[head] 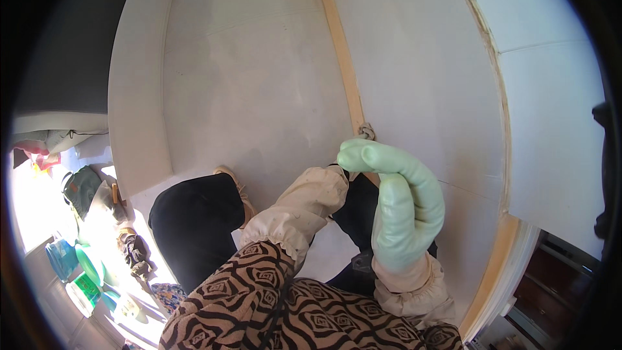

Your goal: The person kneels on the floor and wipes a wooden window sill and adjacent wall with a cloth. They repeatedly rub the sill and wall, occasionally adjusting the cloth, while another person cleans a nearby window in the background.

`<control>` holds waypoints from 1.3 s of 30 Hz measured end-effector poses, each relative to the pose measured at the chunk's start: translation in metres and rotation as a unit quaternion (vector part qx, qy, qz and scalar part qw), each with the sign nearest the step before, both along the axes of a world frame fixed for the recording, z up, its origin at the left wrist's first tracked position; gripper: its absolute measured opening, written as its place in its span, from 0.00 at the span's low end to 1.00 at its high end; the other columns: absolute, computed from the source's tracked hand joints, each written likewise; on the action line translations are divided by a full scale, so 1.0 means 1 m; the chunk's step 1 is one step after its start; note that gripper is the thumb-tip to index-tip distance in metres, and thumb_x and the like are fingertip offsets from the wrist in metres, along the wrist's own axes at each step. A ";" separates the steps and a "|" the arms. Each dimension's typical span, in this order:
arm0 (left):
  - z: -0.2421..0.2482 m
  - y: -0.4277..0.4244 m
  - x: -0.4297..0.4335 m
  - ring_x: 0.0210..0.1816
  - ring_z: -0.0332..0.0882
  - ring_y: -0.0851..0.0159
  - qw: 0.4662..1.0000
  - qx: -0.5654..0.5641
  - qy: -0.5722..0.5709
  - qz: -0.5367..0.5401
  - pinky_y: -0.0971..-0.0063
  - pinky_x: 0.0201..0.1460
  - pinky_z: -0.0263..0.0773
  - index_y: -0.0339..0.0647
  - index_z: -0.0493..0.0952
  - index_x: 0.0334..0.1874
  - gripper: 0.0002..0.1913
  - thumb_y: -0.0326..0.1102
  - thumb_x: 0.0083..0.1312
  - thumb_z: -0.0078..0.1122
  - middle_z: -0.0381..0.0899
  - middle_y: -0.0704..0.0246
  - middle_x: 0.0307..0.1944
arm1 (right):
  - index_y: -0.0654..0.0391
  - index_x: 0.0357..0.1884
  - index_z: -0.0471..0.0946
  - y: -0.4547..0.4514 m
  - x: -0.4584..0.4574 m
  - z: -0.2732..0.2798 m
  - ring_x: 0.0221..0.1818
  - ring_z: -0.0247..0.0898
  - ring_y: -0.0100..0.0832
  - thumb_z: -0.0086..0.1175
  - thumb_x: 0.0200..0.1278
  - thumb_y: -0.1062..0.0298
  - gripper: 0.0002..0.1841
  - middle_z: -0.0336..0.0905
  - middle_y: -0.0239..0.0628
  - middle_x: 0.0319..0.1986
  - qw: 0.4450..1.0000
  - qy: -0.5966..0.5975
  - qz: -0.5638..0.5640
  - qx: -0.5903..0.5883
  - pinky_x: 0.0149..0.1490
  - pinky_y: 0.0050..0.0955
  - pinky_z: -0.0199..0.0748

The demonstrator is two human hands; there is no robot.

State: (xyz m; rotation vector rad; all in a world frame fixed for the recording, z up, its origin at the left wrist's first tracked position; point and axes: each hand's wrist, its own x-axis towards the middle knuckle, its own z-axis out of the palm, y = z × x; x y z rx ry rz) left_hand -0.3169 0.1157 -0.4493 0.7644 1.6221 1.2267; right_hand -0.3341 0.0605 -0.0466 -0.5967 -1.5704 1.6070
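My right hand [406,194] wears a pale green rubber glove. Its fingers curl to the left, with the thumb bent below them. A small crumpled grey cloth [367,131] shows just beyond the curled fingers, against a tan strip [346,58] between pale panels; whether the hand holds it is hidden. The left arm, in a cream sleeve cover [311,192], reaches toward the right glove. My left hand itself is hidden at the end of that sleeve, so its grip cannot be made out.
Pale smooth panels [243,82] lie ahead. My dark-trousered knees and a beige laced shoe [238,187] are below. A green basin [90,262], a blue container [62,258] and bags stand in bright light at left. Dark red drawers [549,296] are at lower right.
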 end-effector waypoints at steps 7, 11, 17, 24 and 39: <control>0.124 -0.034 -0.114 0.51 0.82 0.62 0.800 0.050 -0.592 0.080 0.66 0.54 0.81 0.37 0.66 0.72 0.22 0.28 0.76 0.47 0.79 0.59 0.60 | 0.64 0.54 0.79 0.017 -0.007 -0.003 0.46 0.79 0.22 0.50 0.77 0.72 0.12 0.86 0.37 0.44 0.993 -0.018 -0.111 0.031 0.53 0.22 0.76; 0.211 -0.043 -0.194 0.62 0.77 0.51 0.726 0.164 -0.666 0.047 0.54 0.63 0.77 0.34 0.67 0.70 0.21 0.36 0.79 0.45 0.75 0.56 0.64 | 0.63 0.57 0.79 0.039 -0.011 -0.013 0.52 0.80 0.29 0.47 0.80 0.67 0.14 0.85 0.39 0.46 0.988 0.030 -0.150 0.008 0.63 0.29 0.75; 0.333 -0.073 -0.207 0.60 0.78 0.52 0.784 0.203 -0.581 0.083 0.55 0.62 0.79 0.33 0.69 0.68 0.21 0.38 0.80 0.45 0.76 0.56 0.64 | 0.61 0.67 0.69 0.039 -0.032 -0.030 0.59 0.72 0.26 0.68 0.65 0.63 0.32 0.75 0.34 0.61 0.966 -0.069 -0.112 0.223 0.64 0.28 0.71; 0.401 -0.117 -0.216 0.56 0.80 0.61 0.950 0.157 -0.201 -0.182 0.65 0.61 0.77 0.35 0.74 0.63 0.23 0.49 0.79 0.47 0.80 0.62 0.54 | 0.60 0.64 0.70 0.037 -0.052 -0.037 0.54 0.77 0.30 0.72 0.56 0.72 0.33 0.80 0.37 0.53 0.995 -0.044 0.063 -0.057 0.59 0.29 0.76; 0.365 -0.131 -0.273 0.52 0.82 0.62 0.969 0.139 -0.094 0.182 0.71 0.56 0.77 0.34 0.77 0.59 0.16 0.37 0.76 0.51 0.84 0.62 0.50 | 0.60 0.45 0.77 0.108 -0.055 -0.239 0.23 0.75 0.33 0.57 0.63 0.80 0.09 0.80 0.37 0.27 0.903 -0.367 0.002 -0.223 0.27 0.36 0.73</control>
